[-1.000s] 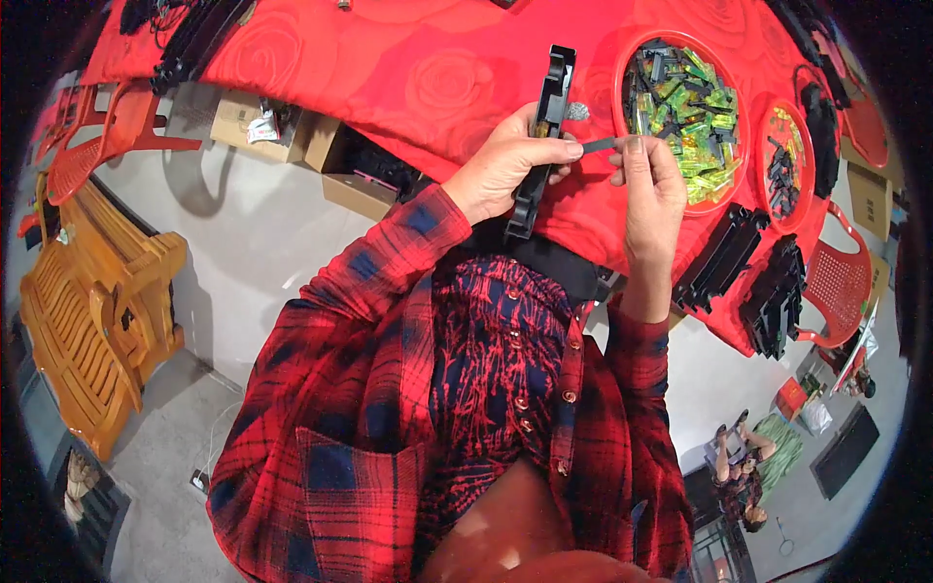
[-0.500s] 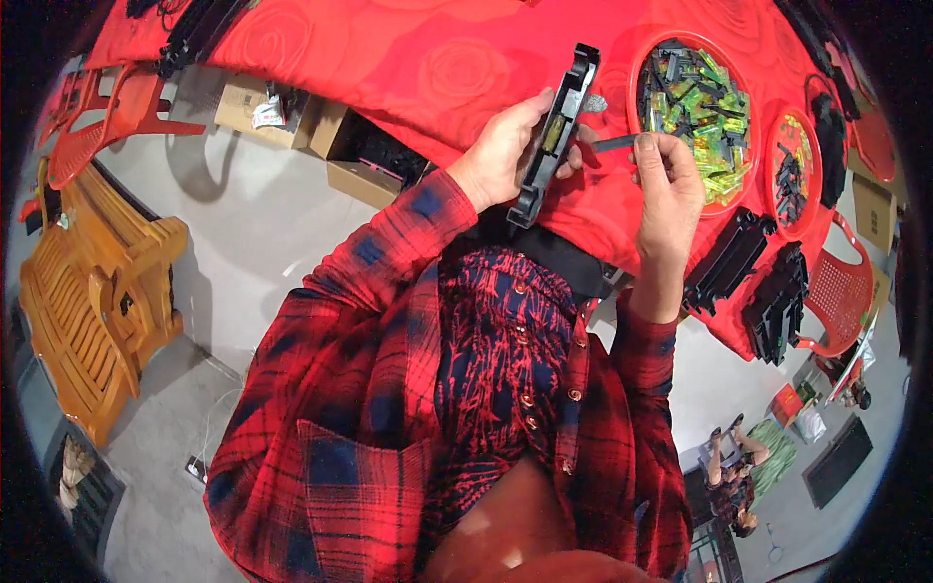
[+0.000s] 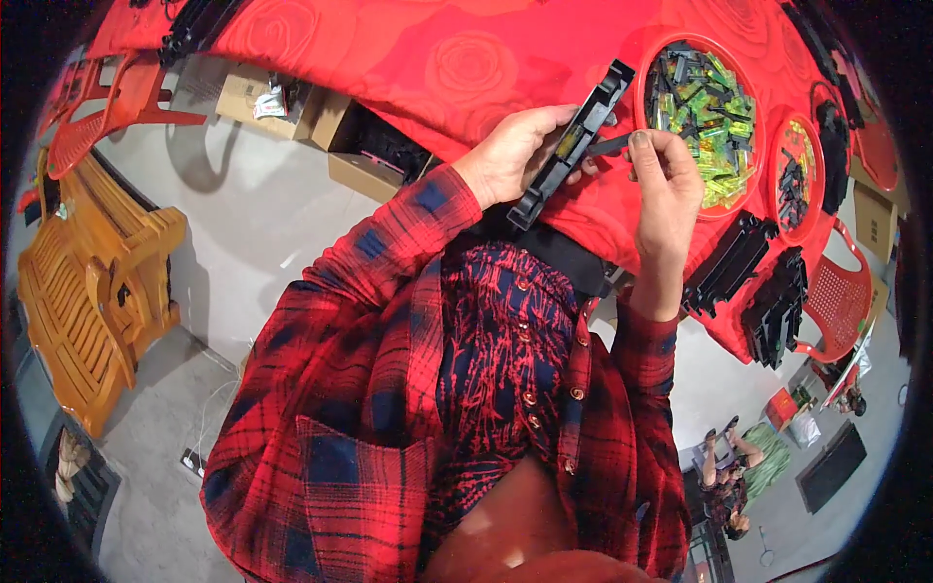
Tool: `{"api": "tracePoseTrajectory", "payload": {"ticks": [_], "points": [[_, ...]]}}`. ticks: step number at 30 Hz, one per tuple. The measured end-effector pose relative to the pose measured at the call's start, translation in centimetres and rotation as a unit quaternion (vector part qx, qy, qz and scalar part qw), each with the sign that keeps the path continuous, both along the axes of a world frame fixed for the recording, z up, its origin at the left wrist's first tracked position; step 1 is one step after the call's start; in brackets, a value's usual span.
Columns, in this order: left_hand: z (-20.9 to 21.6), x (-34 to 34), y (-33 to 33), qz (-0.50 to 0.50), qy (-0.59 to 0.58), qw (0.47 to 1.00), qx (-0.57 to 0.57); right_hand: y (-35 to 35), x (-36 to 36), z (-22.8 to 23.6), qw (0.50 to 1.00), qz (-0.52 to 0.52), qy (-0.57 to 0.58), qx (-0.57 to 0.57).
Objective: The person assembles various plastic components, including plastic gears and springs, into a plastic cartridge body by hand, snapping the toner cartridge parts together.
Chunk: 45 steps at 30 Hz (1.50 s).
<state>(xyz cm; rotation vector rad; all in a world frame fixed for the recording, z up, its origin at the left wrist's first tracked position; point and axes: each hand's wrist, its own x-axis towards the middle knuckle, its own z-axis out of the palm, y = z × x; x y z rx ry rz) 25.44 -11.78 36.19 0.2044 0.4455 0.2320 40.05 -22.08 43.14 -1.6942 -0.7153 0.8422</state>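
Note:
My left hand (image 3: pixel 517 148) is closed around a long black plastic housing (image 3: pixel 573 141), held tilted over the table's near edge. A small yellow-green piece (image 3: pixel 568 146) shows inside the housing's channel. Between thumb and fingers of my right hand (image 3: pixel 668 185) is a thin dark strip (image 3: pixel 610 146), its far end reaching to the housing's right side. Whether the strip touches the housing I cannot tell. Just beyond my right hand stands a round red tray (image 3: pixel 754 189) heaped with black and yellow-green plastic pieces (image 3: pixel 714 121).
A smaller red tray (image 3: pixel 818 185) with small parts stands farther right. Stacked black housings (image 3: pixel 731 260) lie at the table's right edge, with more black housings (image 3: pixel 776 306) beside them. The table wears a red cloth (image 3: pixel 389 49). Cardboard boxes (image 3: pixel 364 180) and a wooden bench (image 3: pixel 87 291) are left; a person (image 3: pixel 727 481) sits lower right.
The housing has tilted further to the right, its upper end lower and closer to my right hand. The strip's far end now lies nearer the housing.

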Motion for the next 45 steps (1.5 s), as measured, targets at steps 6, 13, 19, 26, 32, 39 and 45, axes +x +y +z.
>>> {"api": "tracePoseTrajectory", "payload": {"ticks": [6, 13, 19, 26, 32, 39, 45], "points": [[0.3, 0.1, -0.1, 0.004, -0.007, 1.000, 0.003, 0.9, -0.6, 0.0, 0.984, 0.055, -0.154, 0.071], [-0.4, 0.0, -0.1, -0.005, 0.010, 1.000, 0.026, 1.7, -1.0, 0.9, 0.901, 0.118, -0.414, 0.055], [-0.5, 0.0, -0.3, -0.001, 0.005, 1.000, 0.003, 1.8, -1.2, 1.2, 0.881, 0.138, -0.449, 0.049], [-0.8, 0.0, -0.5, -0.006, 0.011, 1.000, 0.007, 2.1, -1.8, 1.1, 0.852, 0.125, -0.508, 0.031], [-1.5, 0.0, -0.7, -0.009, -0.018, 1.000, 0.022, 2.2, -2.2, 1.3, 0.825, 0.135, -0.549, 0.000], [-1.0, -0.9, -0.2, -0.041, -0.158, 0.984, -0.069, 2.0, -2.3, 1.0, 0.810, 0.135, -0.570, -0.022], [-0.7, -0.8, -0.6, -0.037, -0.105, 0.994, 0.002, 1.7, -2.3, 1.2, 0.817, 0.130, -0.561, -0.042]]}}
